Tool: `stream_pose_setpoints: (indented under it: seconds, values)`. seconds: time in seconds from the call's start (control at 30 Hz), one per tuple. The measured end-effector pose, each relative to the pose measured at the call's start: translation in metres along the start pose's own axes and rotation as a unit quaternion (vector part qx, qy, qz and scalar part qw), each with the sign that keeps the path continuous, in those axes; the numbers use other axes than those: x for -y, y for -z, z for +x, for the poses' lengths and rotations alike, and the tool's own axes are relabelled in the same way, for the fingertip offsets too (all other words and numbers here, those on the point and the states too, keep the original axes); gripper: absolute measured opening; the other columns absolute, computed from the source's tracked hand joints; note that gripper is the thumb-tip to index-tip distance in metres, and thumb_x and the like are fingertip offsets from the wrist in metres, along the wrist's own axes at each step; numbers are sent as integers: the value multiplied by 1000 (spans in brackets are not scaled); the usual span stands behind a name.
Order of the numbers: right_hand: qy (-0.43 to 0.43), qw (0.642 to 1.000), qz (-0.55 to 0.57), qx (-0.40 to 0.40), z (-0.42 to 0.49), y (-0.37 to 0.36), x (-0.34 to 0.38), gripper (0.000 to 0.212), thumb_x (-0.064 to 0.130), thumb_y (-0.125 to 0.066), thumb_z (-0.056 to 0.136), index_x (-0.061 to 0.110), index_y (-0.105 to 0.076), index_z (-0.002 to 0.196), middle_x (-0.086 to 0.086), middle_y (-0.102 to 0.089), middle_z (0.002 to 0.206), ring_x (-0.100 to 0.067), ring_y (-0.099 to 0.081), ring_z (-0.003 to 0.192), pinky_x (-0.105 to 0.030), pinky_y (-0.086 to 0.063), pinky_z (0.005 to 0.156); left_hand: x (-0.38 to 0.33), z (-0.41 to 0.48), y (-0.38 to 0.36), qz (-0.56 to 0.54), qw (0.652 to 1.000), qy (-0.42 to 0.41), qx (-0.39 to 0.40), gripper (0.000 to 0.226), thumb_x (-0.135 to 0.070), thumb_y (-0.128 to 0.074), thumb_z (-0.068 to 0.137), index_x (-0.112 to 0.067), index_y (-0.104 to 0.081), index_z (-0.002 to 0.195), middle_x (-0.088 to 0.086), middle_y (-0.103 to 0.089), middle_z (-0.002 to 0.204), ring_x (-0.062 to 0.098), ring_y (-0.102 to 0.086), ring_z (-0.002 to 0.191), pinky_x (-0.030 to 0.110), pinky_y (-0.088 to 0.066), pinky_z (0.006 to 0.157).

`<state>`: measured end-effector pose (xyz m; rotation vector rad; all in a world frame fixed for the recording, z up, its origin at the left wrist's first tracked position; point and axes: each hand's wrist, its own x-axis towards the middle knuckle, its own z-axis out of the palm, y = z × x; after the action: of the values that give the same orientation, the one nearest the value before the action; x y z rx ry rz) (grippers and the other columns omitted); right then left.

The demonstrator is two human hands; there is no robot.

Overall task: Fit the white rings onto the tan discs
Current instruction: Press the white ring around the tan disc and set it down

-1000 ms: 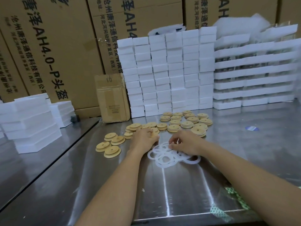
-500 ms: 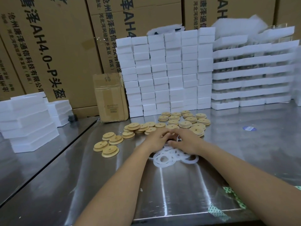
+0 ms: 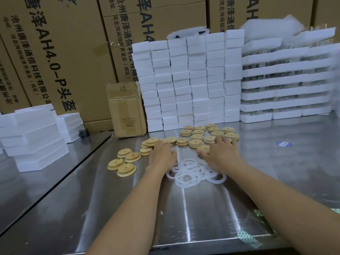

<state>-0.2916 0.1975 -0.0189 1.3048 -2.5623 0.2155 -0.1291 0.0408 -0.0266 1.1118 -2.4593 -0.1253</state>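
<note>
Beyond the white rings (image 3: pixel 193 173) piled on the steel table (image 3: pixel 184 218), my hands have parted and moved forward to the tan discs (image 3: pixel 197 132). My right hand (image 3: pixel 219 155) is spread over one. My left hand (image 3: pixel 161 155) is blurred, its grip unclear. I'm likely fetching the next disc.

L grip (image 3: pixel 162 155), R grip (image 3: pixel 219 155) bare; forearms (image 3: pixel 128 208) bare to frame edge.

Steel table (image 3: pixel 202 214), read from the white rings (image 3: pixel 193 172): bare sheet gives passage at 6 and 3 o'clock, and at 9 o'clock as far as four outlying discs (image 3: pixel 121 163). Barred at 12 o'clock by tan discs (image 3: pixel 209 134), then a wall of white foam blocks (image 3: pixel 189 80). Small cardboard box (image 3: pixel 127 109) stands at 11 o'clock, stacked white trays (image 3: pixel 287 85) at 1 o'clock.
</note>
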Motion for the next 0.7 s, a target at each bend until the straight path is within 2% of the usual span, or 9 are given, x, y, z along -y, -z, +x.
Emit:
stream_pose_setpoints:
  seconds: [0.1, 0.2, 0.27, 0.37, 0.43, 0.53, 0.6, 0.63, 0.7]
  values:
    - [12, 1000, 13, -11, 2, -4, -5, 74, 73, -27, 100, 21, -68, 133, -7, -48, 153, -30, -37, 145, -52, -30, 116, 8, -7, 5, 0, 998, 45, 44, 49, -38, -54, 102, -25, -62, 149, 8, -38, 166, 33, -39, 149, 46, -40, 118]
    - [95, 985, 142, -29, 4, -3, -7, 48, 56, -45, 103, 26, -71, 130, -5, -54, 144, -25, -45, 133, -45, -41, 108, 13, -13, 12, -11, 999, 48, 18, 42, -34, -57, 99, -28, -71, 138, 4, -64, 146, 32, -55, 133, 45, -51, 107]
    - [134, 967, 218, -8, 3, -1, -4, 42, 53, -52, 103, 31, -71, 133, -3, -57, 140, -23, -48, 130, -42, -42, 107, 12, -16, 12, -35, 998, 45, -2, 31, -31, -61, 99, -24, -78, 124, 3, -73, 130, 32, -63, 122, 45, -55, 99]
    - [157, 971, 177, 33, 2, -1, 3, 43, 59, -55, 101, 37, -68, 136, 1, -57, 137, -22, -48, 131, -44, -42, 106, 11, -14, 12, -119, 991, 59, -28, 27, -32, -63, 102, -16, -78, 117, 4, -76, 115, 30, -69, 106, 39, -55, 89]
    - [164, 975, 146, 42, 2, -2, 6, 37, 58, -58, 99, 39, -72, 128, 5, -57, 130, -21, -50, 127, -42, -44, 101, 10, -12, 12, -179, 980, 69, -56, 35, -41, -64, 104, -15, -74, 125, 4, -71, 124, 26, -64, 115, 35, -50, 90]
    - [164, 971, 173, 27, 1, -1, 10, 17, 51, -65, 97, 40, -73, 106, 10, -59, 102, -19, -56, 110, -41, -46, 91, 10, -7, 14, -194, 976, 53, -90, 40, -44, -62, 107, -14, -75, 128, 7, -70, 129, 27, -59, 125, 37, -47, 97]
    - [143, 967, 208, 23, 1, -2, 13, 6, 45, -70, 95, 40, -70, 92, 11, -59, 91, -19, -57, 103, -41, -44, 90, 10, -6, 13, -199, 974, 54, -92, 37, -43, -60, 108, -13, -77, 120, 8, -72, 122, 29, -61, 121, 36, -46, 93]
    - [128, 965, 228, 25, 1, -2, 15, 7, 42, -72, 94, 39, -69, 88, 10, -62, 90, -19, -58, 101, -41, -44, 91, 10, -6, 13, -210, 971, 65, -91, 37, -44, -59, 108, -13, -76, 117, 7, -72, 120, 28, -62, 118, 36, -46, 92]
    - [104, 962, 252, 31, 0, -2, 16, 4, 40, -74, 93, 37, -71, 91, 7, -67, 96, -20, -60, 101, -43, -46, 95, 11, -4, 14, -257, 957, 98, -89, 37, -48, -58, 107, -13, -70, 110, 5, -73, 110, 26, -65, 108, 37, -49, 84]
